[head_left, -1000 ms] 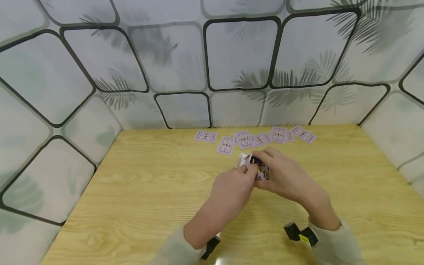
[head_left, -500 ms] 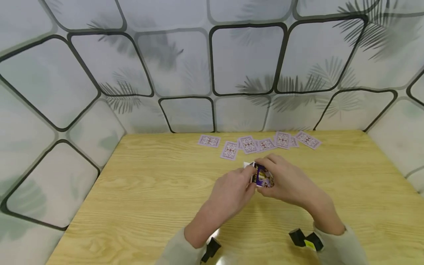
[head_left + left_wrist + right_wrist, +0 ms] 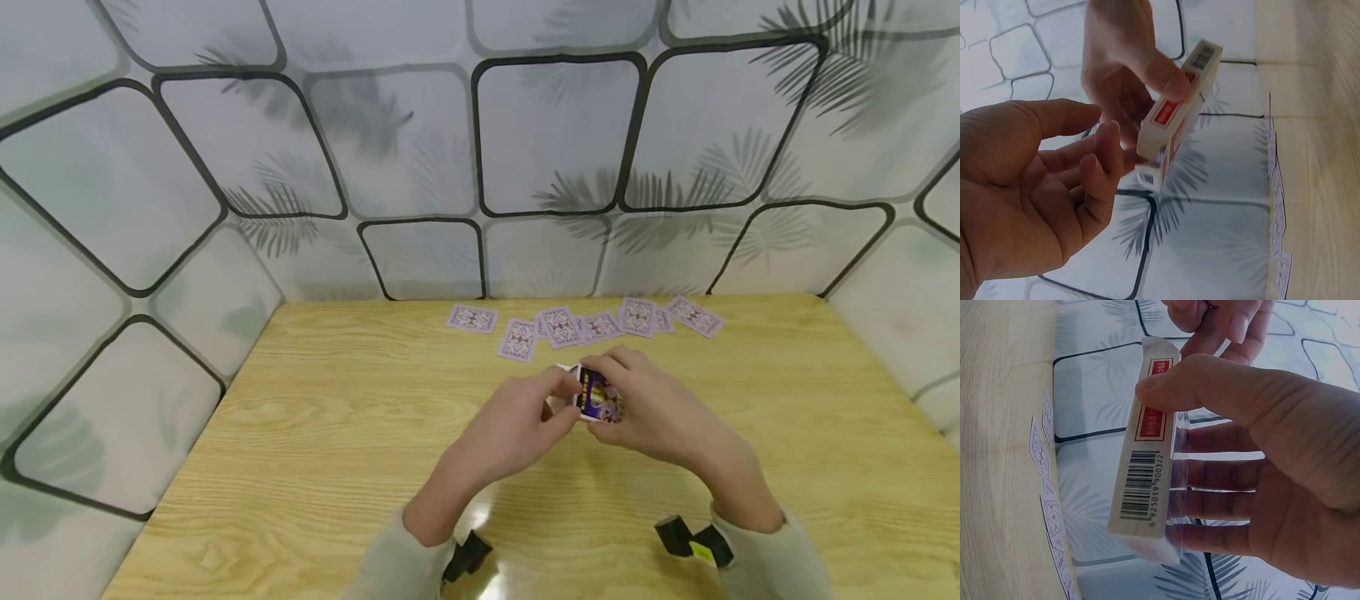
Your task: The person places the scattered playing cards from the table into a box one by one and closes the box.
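Note:
My right hand point(image 3: 660, 408) grips a small playing-card box point(image 3: 600, 396), its thumb along one narrow side and its fingers along the other. Seen from the head, the box has a purple printed face. A barcode and a red label show on its white side point(image 3: 1141, 481) in the right wrist view. At the box's end, a white flap point(image 3: 1149, 177) stands out. Close to that end is my left hand point(image 3: 517, 425), thumb and index finger apart, the other fingers loosely bent. In the left wrist view, nothing lies between the left hand's fingers point(image 3: 1094, 172).
Several playing cards point(image 3: 517, 340), patterned backs up, lie in a loose row along the far part of the wooden table point(image 3: 315, 450), some overlapping. A patterned cloth wall point(image 3: 555, 133) rises behind the table and at both sides. Each wrist wears a black device point(image 3: 693, 542).
The left thumb and index finger have come away from the box's flap end and spread apart. Less of the white flap shows from the head. The right hand keeps its hold.

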The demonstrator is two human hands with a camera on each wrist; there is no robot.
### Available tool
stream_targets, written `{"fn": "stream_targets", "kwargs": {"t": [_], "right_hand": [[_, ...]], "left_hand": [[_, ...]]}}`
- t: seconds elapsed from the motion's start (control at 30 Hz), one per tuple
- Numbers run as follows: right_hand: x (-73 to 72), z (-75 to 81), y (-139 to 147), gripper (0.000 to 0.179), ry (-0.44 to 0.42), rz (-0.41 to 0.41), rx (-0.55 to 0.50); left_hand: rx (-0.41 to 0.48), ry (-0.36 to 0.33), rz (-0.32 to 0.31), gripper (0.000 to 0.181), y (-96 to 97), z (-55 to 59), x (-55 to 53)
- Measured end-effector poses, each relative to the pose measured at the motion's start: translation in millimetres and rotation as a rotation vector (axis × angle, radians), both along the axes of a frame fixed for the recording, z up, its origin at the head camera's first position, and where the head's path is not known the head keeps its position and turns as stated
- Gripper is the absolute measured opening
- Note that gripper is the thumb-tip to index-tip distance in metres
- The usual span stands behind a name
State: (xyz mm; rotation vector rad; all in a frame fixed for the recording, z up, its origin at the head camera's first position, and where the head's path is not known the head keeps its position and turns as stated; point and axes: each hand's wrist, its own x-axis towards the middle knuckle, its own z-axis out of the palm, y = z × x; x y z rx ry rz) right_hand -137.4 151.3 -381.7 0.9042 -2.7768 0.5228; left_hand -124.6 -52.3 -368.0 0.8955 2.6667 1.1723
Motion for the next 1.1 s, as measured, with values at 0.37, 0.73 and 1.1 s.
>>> {"fn": "stream_targets", "kwargs": {"t": [0.37, 0.73, 1.1], "right_hand": [[2.7, 0.9, 4, 0.062, -0.096, -0.042, 0.004], [1.1, 8.3, 8, 0.06, -0.075, -0.032, -0.002], [4.6, 6.4, 13, 0.059, -0.165, -0.018, -0.078]], "left_hand": [[0.04, -0.023, 0.092, 0.022, -12.4, -4.6, -20.2], [-0.09, -0.079, 0.252, 0.026, -43.7, -34.6, -91.8], [-0.398, -0.131, 0.39, 0.041, -52.6, -70.0, -142.8]]}}
